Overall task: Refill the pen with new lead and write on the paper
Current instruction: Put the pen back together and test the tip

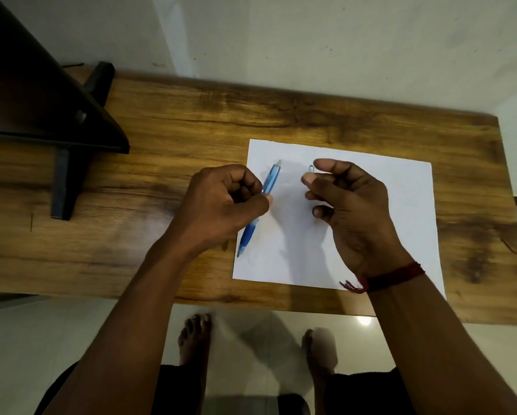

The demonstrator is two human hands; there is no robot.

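Note:
My left hand (225,202) grips a blue translucent pen (271,178) around its middle, holding it tilted above the left edge of a white sheet of paper (407,205). The pen's clear top end points away from me and its tip points down toward me. My right hand (350,202) hovers over the middle of the paper, thumb and forefinger pinched on a small clear piece (311,168) that looks like the pen's cap. I see no lead; it is too thin or hidden.
The paper lies on a wooden table (167,121) against a white wall. A dark stand with black legs (62,181) occupies the table's left end. My bare feet (194,333) show on the tiled floor below the front edge.

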